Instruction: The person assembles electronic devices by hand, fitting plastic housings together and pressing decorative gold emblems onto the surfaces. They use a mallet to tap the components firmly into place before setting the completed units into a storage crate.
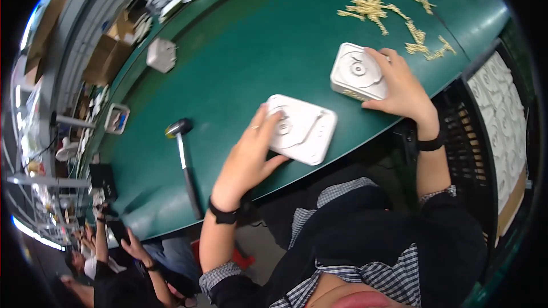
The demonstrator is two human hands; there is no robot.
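My left hand (pixel 246 158) grips the near-left side of a flat white plastic cover (pixel 302 132), its thumb at the lower edge and its fingers over the top. Raised round and curved shapes mark that cover's face. To the right, my right hand (pixel 404 90) is closed around the right side of a thicker white, square plastic housing (pixel 349 74) with rounded corners. A round raised disc shows on its upper face, and something gold-coloured shows along its near side. The two white pieces are apart, close to the table's near edge.
Small gold-coloured metal pieces (pixel 368 7) lie scattered at the far right of the green table (pixel 245 40). A mallet (pixel 185 162) lies left of my left hand. Beyond are a white block-shaped part (pixel 161 55) and a small tray (pixel 117 118). A black crate (pixel 471 137) stands right, beside white parts (pixel 498 102). A co-worker's hand (pixel 137 248) is lower left.
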